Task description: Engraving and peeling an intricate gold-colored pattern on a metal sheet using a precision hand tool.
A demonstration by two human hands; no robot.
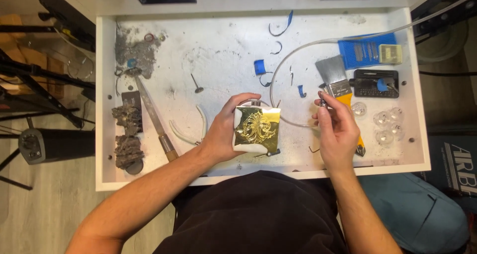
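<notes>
A: Nearest to us, what are we holding?

B: Our left hand (223, 132) is gripping the gold plate (258, 129) with the raised scroll ornament, fingers wrapped around its left edge, keeping it tilted just above the white surface (223, 55). Our right hand (338, 129) is pinching a small metal tool (322, 102), fingers narrow on it.

A: Which step, in our judgement?

B: We are probably pausing between passes on the ornament. The next move is calling for a steady plate and a careful tip.

A: And farther away?

B: The flat brush (334, 77) is lying just beyond the right hand, the blue pad (365, 51) near the far edge.
</notes>
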